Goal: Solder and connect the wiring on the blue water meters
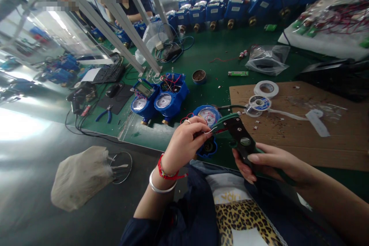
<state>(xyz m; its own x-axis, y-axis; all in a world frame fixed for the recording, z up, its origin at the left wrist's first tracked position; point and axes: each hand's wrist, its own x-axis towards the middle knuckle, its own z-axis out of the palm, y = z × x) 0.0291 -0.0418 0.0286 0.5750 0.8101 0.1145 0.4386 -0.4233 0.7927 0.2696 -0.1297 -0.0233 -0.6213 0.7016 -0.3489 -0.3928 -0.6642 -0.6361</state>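
My right hand (pixel 268 161) is wrapped round the handles of a green and black wire stripper (pixel 239 132). Its jaws point left, toward the fingertips of my left hand (pixel 187 138). Those fingers pinch a thin white wire (pixel 211 130) right at the jaws; whether the jaws grip it I cannot tell. Just behind the hands lies a blue water meter (pixel 208 114) with a round dial and red wires, partly hidden by my left hand and the tool. Two more blue meters stand to the left, one with a display (pixel 145 89), the other with its wiring box (pixel 173 84) uncovered.
A cardboard sheet (pixel 288 138) at right carries a tape roll (pixel 266 88) and a solder spool (pixel 259 103). A round tin (pixel 199 76) and a green battery (pixel 238 73) lie behind. Blue pliers (pixel 107 114) rest at the left edge. Rows of meters (pixel 215 9) line the back.
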